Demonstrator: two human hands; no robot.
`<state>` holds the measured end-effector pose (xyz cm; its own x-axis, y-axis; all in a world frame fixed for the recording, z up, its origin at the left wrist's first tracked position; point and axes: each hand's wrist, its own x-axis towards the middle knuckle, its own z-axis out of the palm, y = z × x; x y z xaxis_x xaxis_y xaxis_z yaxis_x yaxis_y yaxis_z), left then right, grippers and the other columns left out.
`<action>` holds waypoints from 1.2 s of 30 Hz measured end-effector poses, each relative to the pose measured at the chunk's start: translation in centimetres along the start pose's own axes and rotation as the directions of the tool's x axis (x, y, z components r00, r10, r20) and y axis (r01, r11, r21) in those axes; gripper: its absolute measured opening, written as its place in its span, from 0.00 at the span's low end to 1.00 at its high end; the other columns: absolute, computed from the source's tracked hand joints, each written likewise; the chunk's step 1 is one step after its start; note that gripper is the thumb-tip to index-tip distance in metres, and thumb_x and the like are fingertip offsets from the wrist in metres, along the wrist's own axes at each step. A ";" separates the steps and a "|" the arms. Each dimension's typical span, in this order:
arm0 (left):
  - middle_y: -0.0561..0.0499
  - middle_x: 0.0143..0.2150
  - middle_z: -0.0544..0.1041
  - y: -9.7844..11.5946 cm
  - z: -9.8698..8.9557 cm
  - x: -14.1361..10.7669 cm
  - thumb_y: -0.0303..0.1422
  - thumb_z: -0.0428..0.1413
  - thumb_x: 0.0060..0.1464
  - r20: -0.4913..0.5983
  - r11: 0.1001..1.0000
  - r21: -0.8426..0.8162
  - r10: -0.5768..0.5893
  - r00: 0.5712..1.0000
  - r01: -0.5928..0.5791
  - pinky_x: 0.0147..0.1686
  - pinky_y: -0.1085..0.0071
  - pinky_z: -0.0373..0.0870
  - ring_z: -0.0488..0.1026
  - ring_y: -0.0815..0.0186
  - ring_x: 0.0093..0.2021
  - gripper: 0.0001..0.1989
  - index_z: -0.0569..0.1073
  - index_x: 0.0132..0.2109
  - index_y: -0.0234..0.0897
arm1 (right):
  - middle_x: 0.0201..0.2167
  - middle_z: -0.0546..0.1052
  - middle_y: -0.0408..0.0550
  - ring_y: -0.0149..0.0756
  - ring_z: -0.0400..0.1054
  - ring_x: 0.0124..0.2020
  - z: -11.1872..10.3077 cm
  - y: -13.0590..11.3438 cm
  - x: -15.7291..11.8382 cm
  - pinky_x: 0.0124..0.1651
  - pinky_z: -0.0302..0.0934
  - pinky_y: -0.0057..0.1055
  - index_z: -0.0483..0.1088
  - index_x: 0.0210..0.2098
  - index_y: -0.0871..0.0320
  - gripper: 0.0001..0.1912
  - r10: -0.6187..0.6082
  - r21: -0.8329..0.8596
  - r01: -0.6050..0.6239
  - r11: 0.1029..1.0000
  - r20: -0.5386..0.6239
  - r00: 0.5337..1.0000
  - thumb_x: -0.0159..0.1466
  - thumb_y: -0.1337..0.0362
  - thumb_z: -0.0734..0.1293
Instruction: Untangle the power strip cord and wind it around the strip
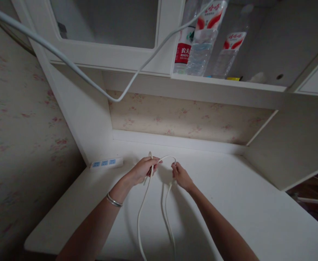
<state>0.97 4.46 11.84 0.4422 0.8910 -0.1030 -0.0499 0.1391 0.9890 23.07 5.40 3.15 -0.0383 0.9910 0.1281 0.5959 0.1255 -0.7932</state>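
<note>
A white cable (140, 217) runs between my two hands above the white desktop. My left hand (145, 169), with a silver bangle (114, 200) at the wrist, is closed around part of it; a small loop sticks up over the fingers and one length hangs down toward me. From there the cable arches across to my right hand (181, 175), which pinches it between thumb and fingers. Below the right hand another length drops toward the desk's front edge. The lower ends pass out of view at the bottom.
On the left of the desk (229, 203) lies a white power strip (104, 163) with blue sockets. Overhead, a shelf (229, 84) holds several plastic bottles (202, 47). A thick pale cord (77, 69) hangs across the upper view. Side panels and flowered wallpaper (159, 112) enclose the desk.
</note>
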 end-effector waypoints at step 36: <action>0.35 0.46 0.75 -10.2 -2.6 2.0 0.34 0.49 0.55 -0.239 0.278 0.940 0.115 0.964 0.199 0.50 0.63 0.62 0.71 0.53 0.50 0.20 0.68 0.53 0.29 | 0.48 0.73 0.57 0.46 0.65 0.47 -18.4 11.5 3.4 0.52 0.45 0.54 0.66 0.56 0.48 0.25 -0.041 -0.958 -0.208 0.197 -0.220 0.975 0.66 0.71 0.50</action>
<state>0.04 5.92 1.32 0.2070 0.9783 -0.0104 0.9156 -0.1900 0.3544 44.54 9.41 5.38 0.1145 0.9508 0.2877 0.8938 -0.2251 0.3880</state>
